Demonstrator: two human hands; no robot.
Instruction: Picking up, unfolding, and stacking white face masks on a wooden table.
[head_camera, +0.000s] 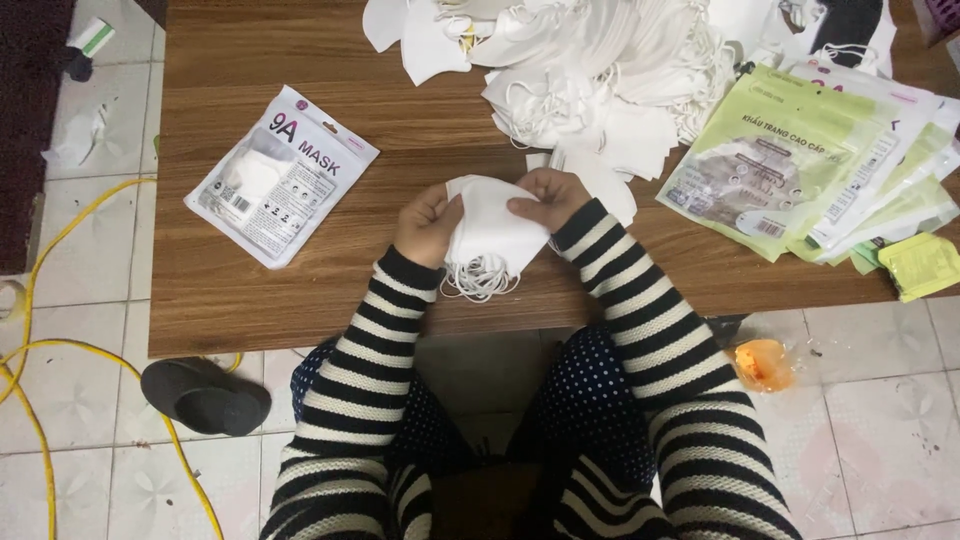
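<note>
masks (492, 235) pinched by both hands, table edge (300, 340)

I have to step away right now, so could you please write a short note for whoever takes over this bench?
Left hand and right hand: both hold one small stack of white masks above the table edge, ear loops hanging below.
Loose masks: big pile at the table's far side.
Empty pouches: green-and-white fan on the right.
Done: one filled pouch lies on the left.
Left: the held stack is not yet in a pouch; the pile remains unpacked.
</note>
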